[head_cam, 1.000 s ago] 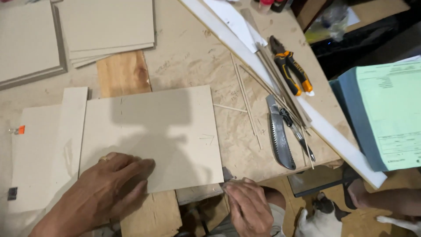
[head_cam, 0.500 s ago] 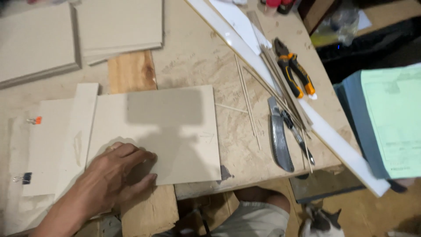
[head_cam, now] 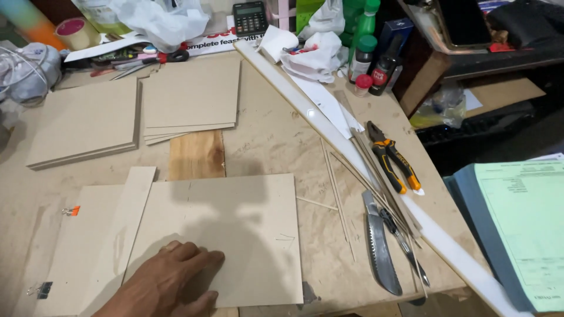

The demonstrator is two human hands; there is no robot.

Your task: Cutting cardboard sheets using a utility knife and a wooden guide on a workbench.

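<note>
Head camera looks steeply down, close over workbench (head_cam: 276, 141).

Matt grey cardboard sheet (head_cam: 229, 235) on a rough chipboard table (head_cam: 270, 141).

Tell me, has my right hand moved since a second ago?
Yes. It was at the near edge of the cardboard sheet a second ago; now it is out of view, while the left hand rests on the sheet.
</note>
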